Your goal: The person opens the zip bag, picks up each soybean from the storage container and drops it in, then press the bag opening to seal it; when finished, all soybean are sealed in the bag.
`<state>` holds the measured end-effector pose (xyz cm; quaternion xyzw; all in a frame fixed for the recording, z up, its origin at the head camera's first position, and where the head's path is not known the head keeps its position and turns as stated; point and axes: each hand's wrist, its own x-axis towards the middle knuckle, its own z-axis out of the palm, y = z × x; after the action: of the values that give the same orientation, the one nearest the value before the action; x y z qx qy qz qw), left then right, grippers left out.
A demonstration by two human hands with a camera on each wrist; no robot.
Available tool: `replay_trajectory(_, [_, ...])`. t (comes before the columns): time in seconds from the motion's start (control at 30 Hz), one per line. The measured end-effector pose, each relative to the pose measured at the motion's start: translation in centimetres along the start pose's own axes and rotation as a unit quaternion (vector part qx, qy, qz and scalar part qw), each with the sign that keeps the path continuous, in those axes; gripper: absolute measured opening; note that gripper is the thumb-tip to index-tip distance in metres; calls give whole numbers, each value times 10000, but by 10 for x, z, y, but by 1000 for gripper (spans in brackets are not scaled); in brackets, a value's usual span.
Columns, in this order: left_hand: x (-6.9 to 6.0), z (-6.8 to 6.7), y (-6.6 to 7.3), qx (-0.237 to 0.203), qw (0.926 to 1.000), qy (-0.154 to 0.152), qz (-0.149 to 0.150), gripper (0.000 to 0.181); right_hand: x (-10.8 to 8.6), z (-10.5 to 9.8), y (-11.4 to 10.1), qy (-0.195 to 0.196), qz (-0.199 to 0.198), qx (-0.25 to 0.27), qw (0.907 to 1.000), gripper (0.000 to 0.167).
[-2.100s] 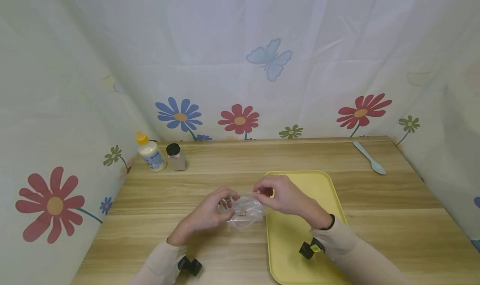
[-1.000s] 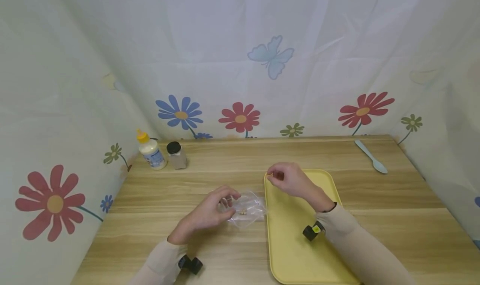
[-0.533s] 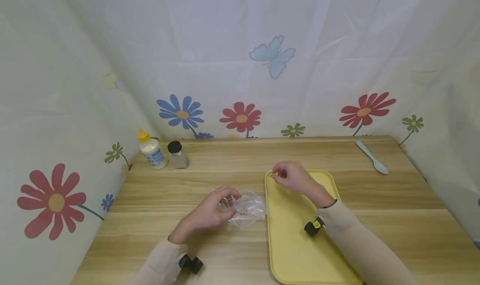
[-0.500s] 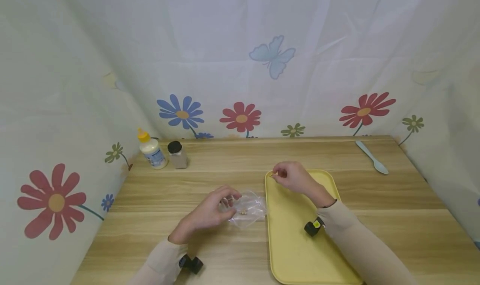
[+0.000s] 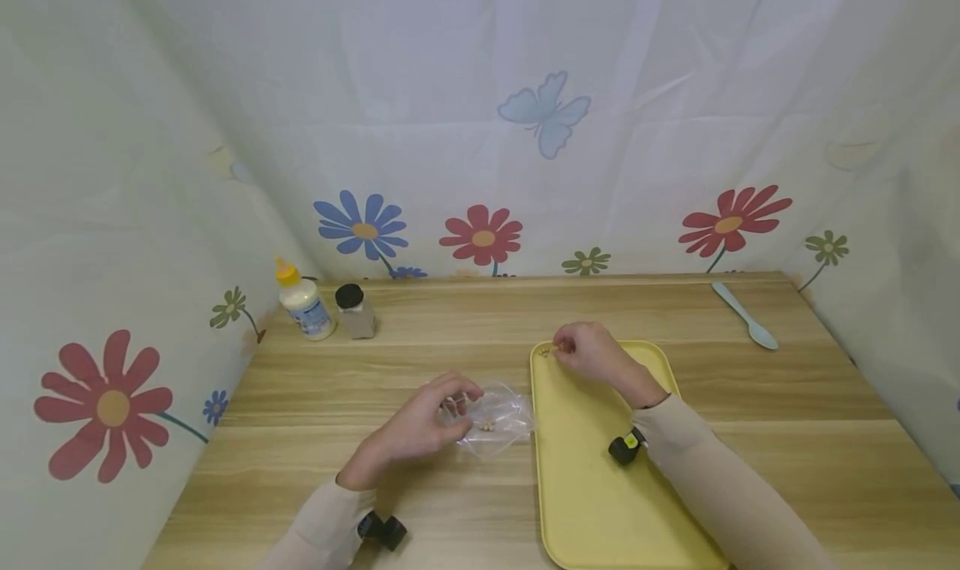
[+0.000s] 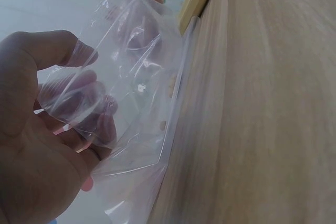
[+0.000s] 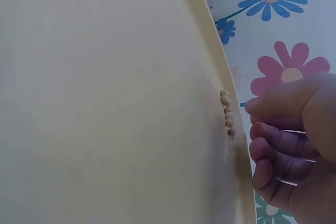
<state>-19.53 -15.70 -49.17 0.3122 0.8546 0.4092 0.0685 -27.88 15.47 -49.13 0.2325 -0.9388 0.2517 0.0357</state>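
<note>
My left hand (image 5: 423,420) grips a clear plastic bag (image 5: 498,437) just left of the yellow tray (image 5: 592,478). In the left wrist view the bag's film (image 6: 139,85) wraps over its fingers, with the thumb on the near side. A few small pale beans, like soybeans (image 5: 486,426), lie low in the bag. My right hand (image 5: 592,353) is over the tray's far left corner, fingers loosely bent, with nothing visible between them. Beside its fingertips, several round beans (image 7: 228,116) lie in a cluster along the tray's inner edge.
A white glue-like bottle (image 5: 309,310) with a yellow nozzle and a small black-capped jar (image 5: 356,313) stand at the back left. A pale blue spoon (image 5: 745,316) lies at the back right. Flowered cloth (image 5: 420,120) hangs behind the wooden table (image 5: 450,328).
From the bag my right hand has gone up and right to the tray's far corner, then slightly further right, and beans now show there. The left hand has stayed at the bag.
</note>
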Motion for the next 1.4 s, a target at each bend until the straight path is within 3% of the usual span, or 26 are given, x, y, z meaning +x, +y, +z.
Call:
replay_trajectory(0.17, [-1, 0, 1, 52, 10000, -3, -62, 39, 1, 2, 4, -170, 164, -92, 9997, 17])
replay_trajectory(0.9, [-1, 0, 1, 73, 9999, 2, -97, 38, 3, 5, 5, -484, 195, -179, 9985, 9])
replay_trajectory(1.4, [0, 1, -1, 98, 10000, 10, 1, 36, 0, 5, 6, -312, 92, -208, 9993, 8])
